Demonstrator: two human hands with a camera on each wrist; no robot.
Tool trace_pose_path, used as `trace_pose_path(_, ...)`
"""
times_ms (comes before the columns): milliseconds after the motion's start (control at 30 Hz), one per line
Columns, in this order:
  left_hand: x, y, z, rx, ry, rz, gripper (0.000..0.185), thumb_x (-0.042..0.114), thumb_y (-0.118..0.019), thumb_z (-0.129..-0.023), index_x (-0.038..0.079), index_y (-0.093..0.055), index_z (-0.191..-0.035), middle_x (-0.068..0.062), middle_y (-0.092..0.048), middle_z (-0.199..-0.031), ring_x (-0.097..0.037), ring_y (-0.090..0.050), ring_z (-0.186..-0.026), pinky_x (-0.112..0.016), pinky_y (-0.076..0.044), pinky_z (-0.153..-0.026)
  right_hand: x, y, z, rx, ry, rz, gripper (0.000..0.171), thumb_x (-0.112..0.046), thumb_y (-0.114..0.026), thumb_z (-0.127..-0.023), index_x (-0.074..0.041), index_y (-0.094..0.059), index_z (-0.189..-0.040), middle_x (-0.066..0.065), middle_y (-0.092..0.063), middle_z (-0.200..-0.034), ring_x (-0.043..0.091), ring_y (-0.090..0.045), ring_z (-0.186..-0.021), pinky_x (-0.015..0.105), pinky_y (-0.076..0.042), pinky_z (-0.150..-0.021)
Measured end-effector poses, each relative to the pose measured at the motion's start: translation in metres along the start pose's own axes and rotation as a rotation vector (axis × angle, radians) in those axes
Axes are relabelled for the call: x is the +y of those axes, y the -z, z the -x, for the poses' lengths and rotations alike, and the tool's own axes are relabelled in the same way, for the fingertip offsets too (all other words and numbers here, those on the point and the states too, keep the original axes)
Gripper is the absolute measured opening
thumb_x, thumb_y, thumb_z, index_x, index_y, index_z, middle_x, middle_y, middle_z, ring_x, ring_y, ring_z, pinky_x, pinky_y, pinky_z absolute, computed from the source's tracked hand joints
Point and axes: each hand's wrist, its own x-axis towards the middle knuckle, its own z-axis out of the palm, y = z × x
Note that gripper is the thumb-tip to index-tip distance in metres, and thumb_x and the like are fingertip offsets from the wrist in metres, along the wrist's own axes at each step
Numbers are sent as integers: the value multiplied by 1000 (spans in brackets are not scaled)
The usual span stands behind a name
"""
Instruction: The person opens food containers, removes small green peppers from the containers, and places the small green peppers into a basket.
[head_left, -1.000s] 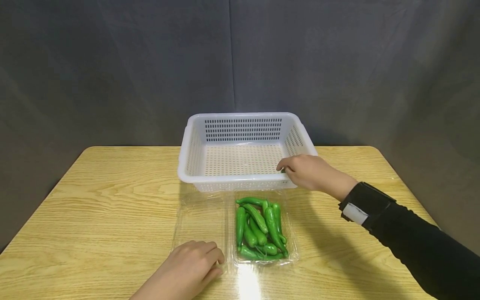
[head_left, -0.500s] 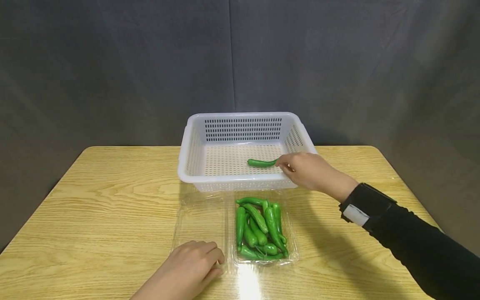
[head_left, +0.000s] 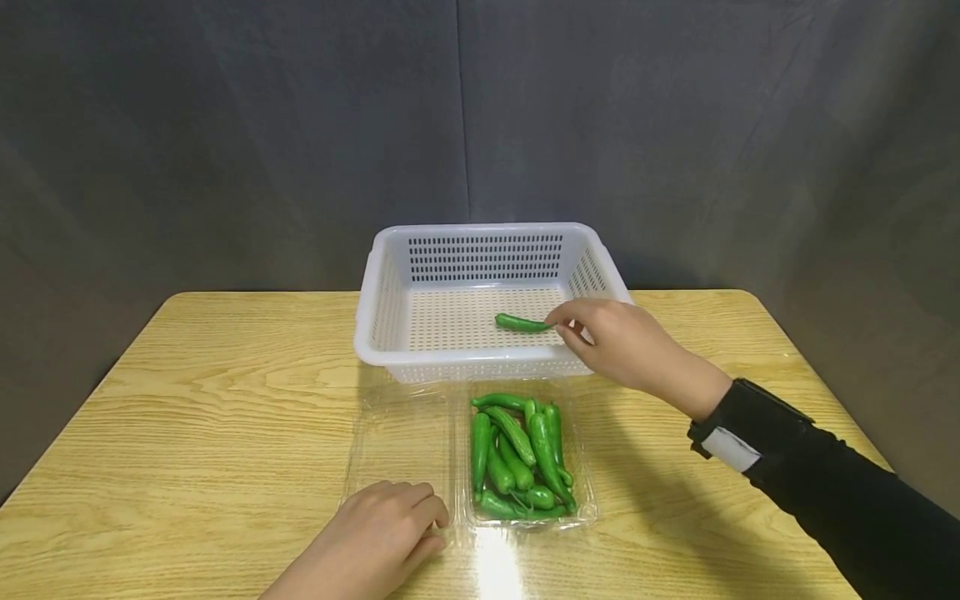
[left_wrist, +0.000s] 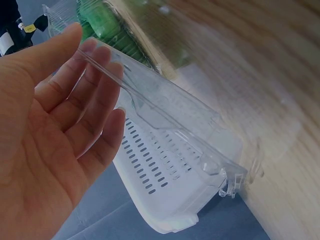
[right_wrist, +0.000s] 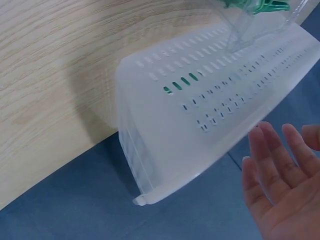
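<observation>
Your left hand (head_left: 375,537) rests flat, fingers relaxed, on the clear lid (head_left: 401,442) beside the tray of green peppers (head_left: 517,458); farther off, your right hand (head_left: 618,342) hangs released over the white basket (head_left: 390,292), fingertips at the lone pepper (head_left: 521,323) inside

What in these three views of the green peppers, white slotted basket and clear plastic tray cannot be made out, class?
- Head view: the right hand covers the near end of the single green pepper in the white slotted plastic basket; contact unclear.
- Head view: the lower peppers in the clear plastic tray are buried.
- Left wrist view: the peppers blur behind the clear lid.
</observation>
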Motion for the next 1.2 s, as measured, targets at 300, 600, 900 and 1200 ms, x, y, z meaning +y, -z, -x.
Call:
trace_pose_path(300, 1, 1, 1, 8, -1, -1, 10, 22, -73, -88, 18, -64, -85, 12, -58, -79, -6, -55, -70, -27, -50, -67, -14, 4, 11, 14, 66, 11, 18, -14, -61, -97, -11, -72, -110, 1, -71, -97, 15, -66, -86, 38, -54, -67)
trace_pose_path(600, 2, 1, 0, -1, 4, 9, 11, 23, -73, -88, 18, -64, -85, 12, -57, -79, -5, -53, -70, -27, -50, -68, -27, -1, 24, 13, 160, 0, 15, -14, -62, -97, -9, -72, -106, 1, -72, -101, 18, -68, -91, 39, -55, -78)
trace_pose_path(900, 2, 1, 0, -1, 6, 8, 10, 22, -72, -88, 17, -64, -85, 12, -57, -79, -4, -52, -69, -26, -49, -68, -40, -9, 31, -1, 274, -28, 15, -7, -68, -92, -8, -71, -107, -1, -70, -100, 16, -68, -92, 35, -56, -78)
trace_pose_path(1200, 1, 0, 1, 26, -16, 4, 11, 21, -74, -87, 18, -64, -84, 12, -57, -79, -4, -52, -68, -24, -48, -65, -47, -19, 41, -121, 426, -33, 22, -9, -75, -86, -9, -70, -107, -2, -67, -103, 14, -65, -95, 31, -55, -82)
